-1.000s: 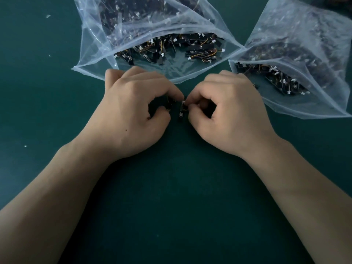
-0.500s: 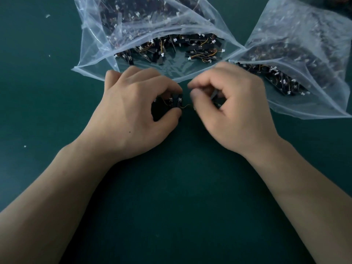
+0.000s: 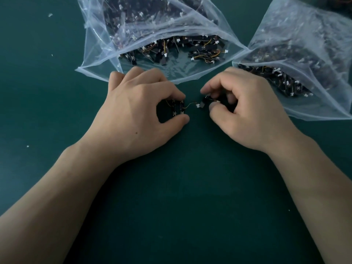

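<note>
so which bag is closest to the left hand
The centre bag: its front edge meets the knuckles of the left hand. The other bag lies beside the right hand. The left pinches boards, the right a wired part.

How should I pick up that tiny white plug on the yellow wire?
Probably pinch the tiny white plug across its near and far sides, from above: its yellow wire leaves leftward to the small black boards the left hand pinches; the right hand's black part crowds its right.
</note>
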{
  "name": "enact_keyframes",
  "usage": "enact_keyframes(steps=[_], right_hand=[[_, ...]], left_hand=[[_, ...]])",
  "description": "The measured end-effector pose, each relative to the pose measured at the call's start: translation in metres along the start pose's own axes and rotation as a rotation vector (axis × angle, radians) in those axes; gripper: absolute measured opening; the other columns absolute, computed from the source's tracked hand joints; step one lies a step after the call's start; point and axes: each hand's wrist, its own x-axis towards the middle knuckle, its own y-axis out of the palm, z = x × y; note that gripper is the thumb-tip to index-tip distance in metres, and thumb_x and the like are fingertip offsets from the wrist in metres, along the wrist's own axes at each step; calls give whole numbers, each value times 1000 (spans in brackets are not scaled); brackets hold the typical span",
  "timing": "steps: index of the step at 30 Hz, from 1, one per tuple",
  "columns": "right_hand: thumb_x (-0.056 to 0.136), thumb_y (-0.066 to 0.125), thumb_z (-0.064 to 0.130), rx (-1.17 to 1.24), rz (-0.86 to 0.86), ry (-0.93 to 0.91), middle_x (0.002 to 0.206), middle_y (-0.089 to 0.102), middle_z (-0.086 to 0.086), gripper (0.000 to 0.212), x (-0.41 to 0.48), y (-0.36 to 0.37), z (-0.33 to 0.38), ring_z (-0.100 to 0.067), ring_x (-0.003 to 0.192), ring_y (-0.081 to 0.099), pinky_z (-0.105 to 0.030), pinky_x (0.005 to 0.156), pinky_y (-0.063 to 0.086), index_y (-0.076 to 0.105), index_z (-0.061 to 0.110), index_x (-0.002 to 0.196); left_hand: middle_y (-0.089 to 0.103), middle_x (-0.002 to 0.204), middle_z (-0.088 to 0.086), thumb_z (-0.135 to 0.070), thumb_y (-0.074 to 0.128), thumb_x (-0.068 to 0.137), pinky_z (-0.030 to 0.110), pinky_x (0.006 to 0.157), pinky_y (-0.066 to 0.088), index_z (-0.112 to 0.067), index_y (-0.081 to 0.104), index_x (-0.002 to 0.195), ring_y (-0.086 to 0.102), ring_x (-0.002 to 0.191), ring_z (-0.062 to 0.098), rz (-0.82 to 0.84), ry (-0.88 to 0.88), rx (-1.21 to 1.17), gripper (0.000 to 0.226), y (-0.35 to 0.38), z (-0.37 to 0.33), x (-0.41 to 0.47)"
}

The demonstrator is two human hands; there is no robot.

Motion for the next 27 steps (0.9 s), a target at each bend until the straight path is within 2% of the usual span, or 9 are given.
enact_keyframes(steps=[2, 7, 9, 13, 15, 19, 22, 25, 27], right_hand=[[84, 62, 20, -17, 17, -21, 95, 54, 26, 27, 0, 1, -3, 9, 80, 53, -20, 69, 38, 73, 26, 107], [95, 69, 12, 20, -75, -34, 97, 63, 24, 20, 0, 5, -8, -6, 71, 56, -17, 67, 45, 73, 25, 109], [95, 73, 15, 84, -149, -44, 95, 68, 24, 19, 1, 6, -8, -10, 70, 59, -11, 68, 43, 73, 28, 109], [91, 80, 19, 322, -308, -20, 92, 76, 18, 18, 3, 6, -7, -8, 81, 73, -20, 77, 55, 72, 32, 99], [90, 83, 21, 400, -340, -2, 87, 77, 19, 17, 4, 6, -6, -5, 79, 74, -17, 74, 54, 72, 34, 95], [91, 82, 22, 454, -289, 26, 83, 77, 23, 15, 4, 3, -4, 2, 66, 70, -8, 63, 49, 74, 34, 93], [94, 78, 18, 406, -240, 38, 85, 78, 20, 14, 3, 3, -4, 4, 67, 71, -7, 65, 49, 73, 31, 94], [93, 77, 21, 271, -202, 21, 83, 75, 20, 12, 2, 4, -5, -3, 76, 73, -12, 70, 51, 75, 31, 98], [94, 75, 21, 199, -172, 4, 84, 73, 22, 13, 1, 5, -6, -8, 71, 69, -12, 67, 48, 75, 32, 100]], left_hand=[[60, 105, -15, -59, 67, 84, 38, 94, 27, -35, 76, 110, 49, 106, 15, -3, -3, -3, 37, 0, 0, 0], [60, 105, -16, -58, 67, 84, 37, 94, 26, -34, 76, 109, 50, 107, 16, -5, -8, -10, 36, 0, -1, -1], [60, 105, -16, -59, 67, 84, 37, 94, 26, -34, 77, 109, 50, 107, 16, -3, -13, -16, 37, 0, 0, -1], [61, 105, -14, -59, 68, 84, 36, 93, 24, -34, 77, 109, 50, 106, 17, -2, -15, -16, 37, 0, 0, 0], [61, 105, -14, -59, 68, 84, 36, 93, 24, -33, 77, 109, 50, 107, 17, -1, -17, -18, 37, 0, 0, 0], [60, 105, -15, -59, 68, 83, 35, 92, 24, -34, 76, 109, 49, 106, 15, -4, -19, -25, 36, 0, 0, 0], [60, 104, -16, -59, 68, 83, 36, 93, 25, -35, 76, 109, 49, 105, 16, -3, -20, -24, 36, 0, 0, 0], [59, 104, -17, -60, 67, 83, 37, 94, 26, -36, 76, 109, 50, 105, 17, -1, -19, -17, 36, 1, 0, 0], [59, 104, -17, -60, 68, 83, 36, 94, 26, -36, 76, 109, 50, 105, 17, -1, -20, -17, 36, 1, 1, 1]])
